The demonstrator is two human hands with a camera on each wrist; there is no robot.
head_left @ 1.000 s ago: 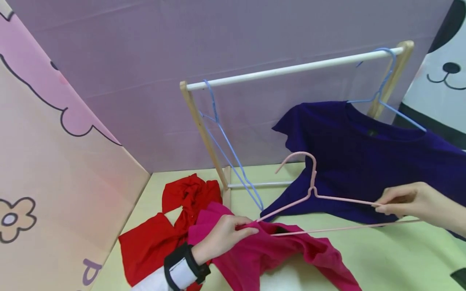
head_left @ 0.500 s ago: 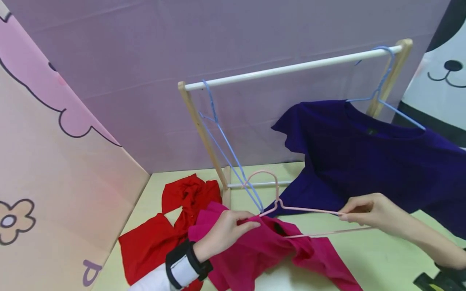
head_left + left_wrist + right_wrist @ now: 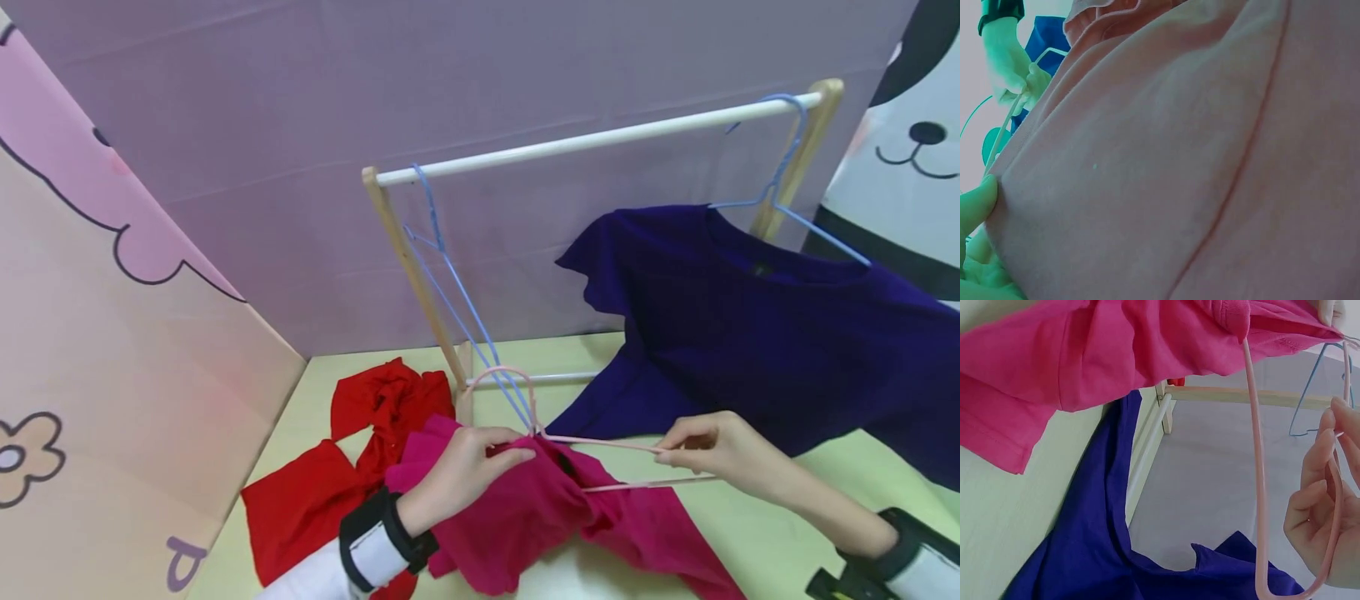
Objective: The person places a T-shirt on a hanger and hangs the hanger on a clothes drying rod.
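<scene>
A magenta shirt (image 3: pixel 517 517) is bunched above the table, its collar edge pinched between the thumb and fingers of my left hand (image 3: pixel 465 475). My right hand (image 3: pixel 723 454) pinches one arm of a pink hanger (image 3: pixel 600 442). The hanger's far end runs inside the shirt and is hidden; its hook (image 3: pixel 506 371) stands up beside the collar. In the right wrist view the hanger's lower bar (image 3: pixel 1257 456) enters the magenta cloth. Cloth of the shirt (image 3: pixel 1147 156) fills most of the left wrist view.
Behind stands a rack with a white rail (image 3: pixel 600 142). A bare blue hanger (image 3: pixel 457 283) hangs at its left; a dark blue shirt (image 3: pixel 735 350) hangs on another blue hanger (image 3: pixel 817 229) at right. A crumpled red garment (image 3: pixel 315 500) lies left on the pale yellow table (image 3: pixel 288 408).
My right hand has moved left and slightly down, sliding the pink hanger further into the magenta shirt. The hook now sits close to the collar. My left hand stays almost in place.
</scene>
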